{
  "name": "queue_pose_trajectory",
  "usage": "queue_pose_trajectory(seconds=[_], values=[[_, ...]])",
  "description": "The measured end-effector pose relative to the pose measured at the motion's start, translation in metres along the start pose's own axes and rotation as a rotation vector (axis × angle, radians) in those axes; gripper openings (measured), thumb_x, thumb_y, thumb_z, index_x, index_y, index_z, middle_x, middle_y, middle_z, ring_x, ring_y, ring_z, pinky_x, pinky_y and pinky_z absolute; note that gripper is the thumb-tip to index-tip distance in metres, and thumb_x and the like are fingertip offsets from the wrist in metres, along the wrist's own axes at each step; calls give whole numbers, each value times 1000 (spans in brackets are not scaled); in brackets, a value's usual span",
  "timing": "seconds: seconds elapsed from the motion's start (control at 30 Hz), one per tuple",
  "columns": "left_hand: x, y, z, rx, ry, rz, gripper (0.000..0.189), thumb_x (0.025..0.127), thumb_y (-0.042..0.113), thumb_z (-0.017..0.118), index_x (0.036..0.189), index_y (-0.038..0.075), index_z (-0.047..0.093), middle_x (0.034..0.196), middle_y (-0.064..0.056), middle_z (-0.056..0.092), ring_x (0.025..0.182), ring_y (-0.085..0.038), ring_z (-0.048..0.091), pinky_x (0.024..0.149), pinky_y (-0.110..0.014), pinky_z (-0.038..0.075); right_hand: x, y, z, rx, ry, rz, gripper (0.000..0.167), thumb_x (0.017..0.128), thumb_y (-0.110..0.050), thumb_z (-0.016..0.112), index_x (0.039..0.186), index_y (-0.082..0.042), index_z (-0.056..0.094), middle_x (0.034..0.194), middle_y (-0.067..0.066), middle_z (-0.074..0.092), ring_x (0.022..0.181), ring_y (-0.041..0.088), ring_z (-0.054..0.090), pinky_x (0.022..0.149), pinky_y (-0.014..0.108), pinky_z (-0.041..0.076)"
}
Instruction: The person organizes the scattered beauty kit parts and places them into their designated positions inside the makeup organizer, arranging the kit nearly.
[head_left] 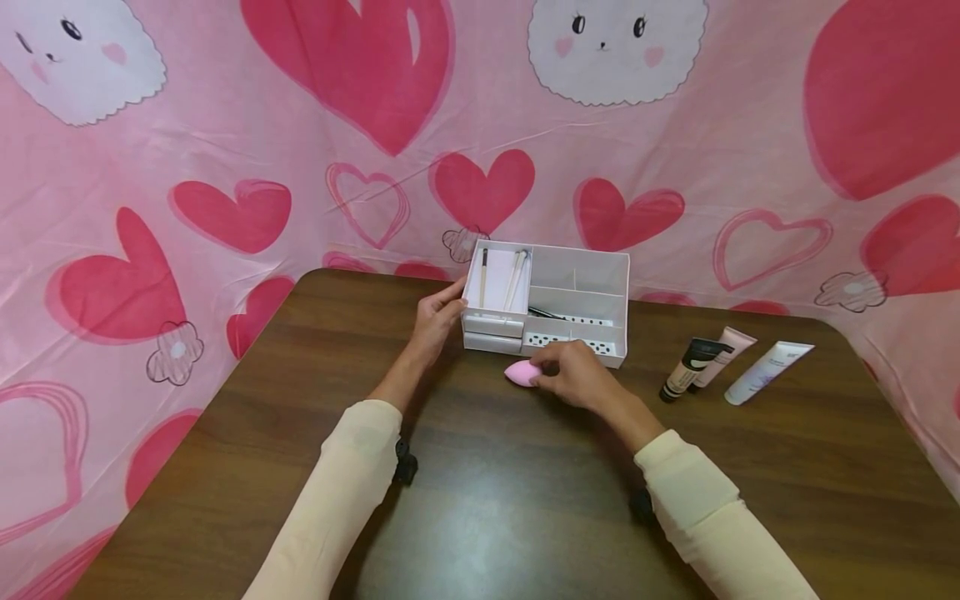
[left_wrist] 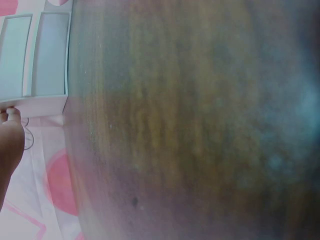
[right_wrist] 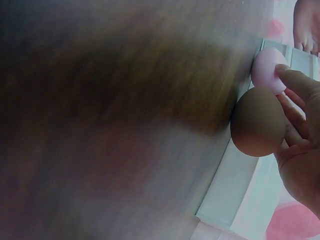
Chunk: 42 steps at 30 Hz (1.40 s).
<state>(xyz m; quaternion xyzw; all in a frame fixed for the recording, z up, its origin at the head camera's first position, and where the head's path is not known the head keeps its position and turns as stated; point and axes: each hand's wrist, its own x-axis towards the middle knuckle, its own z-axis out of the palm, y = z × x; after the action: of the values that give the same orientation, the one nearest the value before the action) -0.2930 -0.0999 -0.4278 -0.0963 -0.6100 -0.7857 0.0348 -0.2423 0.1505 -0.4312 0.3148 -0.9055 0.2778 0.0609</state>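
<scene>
My right hand (head_left: 576,372) pinches a pink egg-shaped makeup sponge (head_left: 521,373) just in front of a white desktop organizer (head_left: 578,268). In the right wrist view, a brown egg-shaped sponge (right_wrist: 257,122) sits beside the pink sponge (right_wrist: 267,70), close against the palm; the hand hides it from the head view. The left hand (head_left: 433,323) rests against the organizer's left side, fingers reaching along the wall. From the left wrist, its fingertips (left_wrist: 13,112) show touching that side wall next to two drawers (left_wrist: 50,55).
Slim makeup brushes (head_left: 514,279) lie in the organizer's top left tray. A dark pencil-like item (head_left: 546,313) leans in a middle compartment. To the right stand a black-capped beige tube (head_left: 686,372), a pink tube (head_left: 731,346) and a white tube (head_left: 768,372). Heart-patterned cloth (head_left: 360,208) hangs behind the wooden table (head_left: 480,517).
</scene>
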Motion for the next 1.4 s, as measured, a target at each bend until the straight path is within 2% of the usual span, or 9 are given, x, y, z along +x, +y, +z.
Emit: queue_pose_trajectory(seconds=[0.3,0.57,0.87,1.1,1.4], values=[[0,-1,0,-44,-25,21,50,97,-7,46,146,-13,41,156,-27,41,106,2,59,93,-11,52,0,-1,-2,59,-1,73,20,80,-9,84,99,-3,81,96,11,80,88,20,72,80,38,59],[0,-1,0,-55,-23,19,50,97,-8,46,146,-14,41,156,-27,41,103,3,61,92,-11,53,-1,1,-4,58,40,54,22,79,-10,84,99,-3,81,97,11,81,91,25,74,84,43,59],[2,-2,-1,-40,-16,19,50,97,-7,46,146,-14,41,155,-28,41,102,4,61,92,-10,52,-1,5,-7,141,87,53,23,77,-4,85,99,0,80,96,15,80,88,26,75,82,41,62],[2,-3,-1,-43,-13,21,50,96,-7,46,146,-14,41,155,-29,41,101,4,61,91,-10,52,1,8,-19,223,119,75,19,78,2,82,96,4,79,96,20,78,84,29,74,78,41,63],[2,-2,-1,-33,-9,13,49,97,-7,47,146,-13,42,155,-28,41,100,4,60,90,-10,52,6,14,-34,199,159,100,22,79,2,81,101,4,78,95,22,78,86,33,74,82,48,62]])
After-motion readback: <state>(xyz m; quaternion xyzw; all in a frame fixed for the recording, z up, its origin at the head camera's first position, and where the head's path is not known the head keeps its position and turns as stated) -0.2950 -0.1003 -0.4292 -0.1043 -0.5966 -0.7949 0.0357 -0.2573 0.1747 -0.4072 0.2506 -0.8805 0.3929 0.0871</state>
